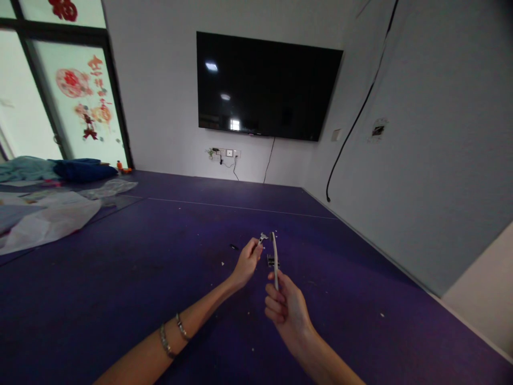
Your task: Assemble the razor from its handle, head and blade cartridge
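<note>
My left hand (247,263) is closed round the handle of a small razor (262,238), whose silvery T-shaped head points up and to the right. In my right hand (289,307) a pale toothbrush (275,251) is gripped by its handle and stands nearly upright. Its dark bristles face left towards the razor head, with a narrow gap between the two. Behind the toothbrush, a small dark slotted piece (270,261) lies on the purple surface (192,305), partly covered by the handle. Left of my left hand is a small black piece (233,246).
White crumbs dot the purple surface. At the left lie white plastic sheeting (56,219), a dark blue cloth (86,170) and a light teal cloth (26,169). A black cable (355,120) hangs down the right wall. A television (268,85) is mounted on the far wall.
</note>
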Action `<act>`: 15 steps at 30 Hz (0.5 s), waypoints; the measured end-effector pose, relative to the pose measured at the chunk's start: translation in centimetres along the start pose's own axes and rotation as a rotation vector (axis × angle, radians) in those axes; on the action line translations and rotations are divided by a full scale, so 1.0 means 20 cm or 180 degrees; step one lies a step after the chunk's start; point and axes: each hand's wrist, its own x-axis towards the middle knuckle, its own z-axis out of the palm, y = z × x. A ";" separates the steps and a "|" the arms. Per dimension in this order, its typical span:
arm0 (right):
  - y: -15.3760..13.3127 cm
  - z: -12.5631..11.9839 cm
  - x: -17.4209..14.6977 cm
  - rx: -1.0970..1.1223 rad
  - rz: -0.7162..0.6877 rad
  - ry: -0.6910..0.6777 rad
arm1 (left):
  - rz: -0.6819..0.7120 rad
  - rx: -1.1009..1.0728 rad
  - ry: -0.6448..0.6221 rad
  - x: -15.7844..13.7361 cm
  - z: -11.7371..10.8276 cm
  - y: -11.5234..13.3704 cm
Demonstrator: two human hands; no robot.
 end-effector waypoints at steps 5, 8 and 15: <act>0.01 0.00 -0.01 0.0028 0.0223 -0.0043 | -0.0010 -0.0009 0.0034 0.00 0.01 -0.01; 0.02 -0.01 -0.02 0.0003 0.0283 -0.0003 | -0.0036 -0.0031 0.0067 0.00 0.01 -0.01; 0.01 0.00 0.00 0.0010 0.0085 0.0074 | 0.0001 0.0007 0.0050 0.00 0.01 -0.03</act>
